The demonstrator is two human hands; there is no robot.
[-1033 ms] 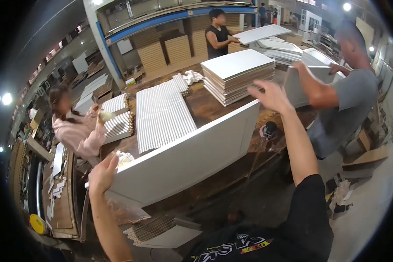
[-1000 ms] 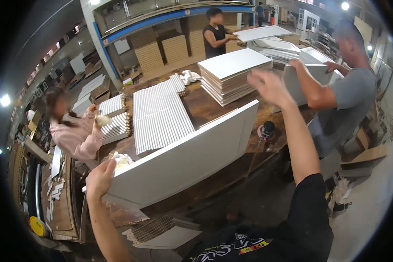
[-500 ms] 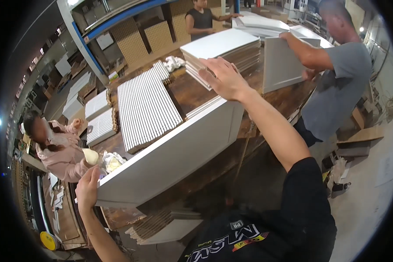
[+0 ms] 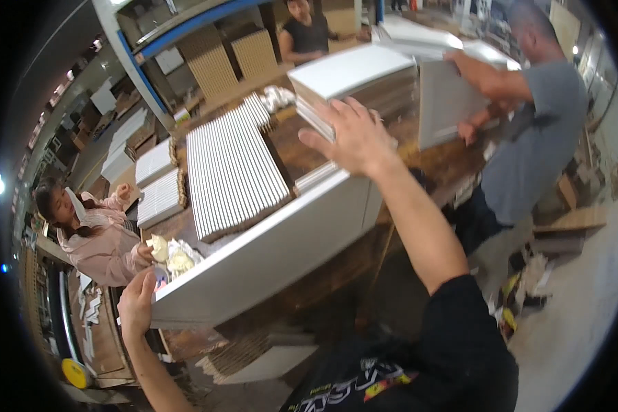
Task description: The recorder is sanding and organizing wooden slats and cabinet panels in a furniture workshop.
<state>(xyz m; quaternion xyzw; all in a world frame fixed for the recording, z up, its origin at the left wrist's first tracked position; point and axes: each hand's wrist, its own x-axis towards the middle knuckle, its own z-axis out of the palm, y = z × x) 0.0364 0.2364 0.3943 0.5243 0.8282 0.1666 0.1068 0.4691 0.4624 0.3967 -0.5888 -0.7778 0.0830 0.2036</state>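
Observation:
A long white panel (image 4: 254,264) stands on edge in front of me, slanting up from lower left to upper right. At its near left end my left hand (image 4: 136,305) grips the corner, fingers behind the edge. My right hand (image 4: 353,137) is over the panel's far right end, thumb and fingers spread; whether the palm presses on the edge I cannot tell. Behind the panel, a block of white-edged boards (image 4: 233,172) stands in tight rows on the brown worktable (image 4: 299,147).
A stack of white boards (image 4: 353,69) lies beyond my right hand. A person in grey (image 4: 535,137) holds another panel (image 4: 446,103) at the right. At the left, a person in pink (image 4: 99,254) handles a pale cloth (image 4: 178,257). Someone in black (image 4: 305,34) stands behind. More boards (image 4: 268,360) lie low below the panel.
My right hand has shifted slightly down, its fingers spreading more. The person in pink has lowered a hand to the cloth. The person in grey has moved a hand on their panel.

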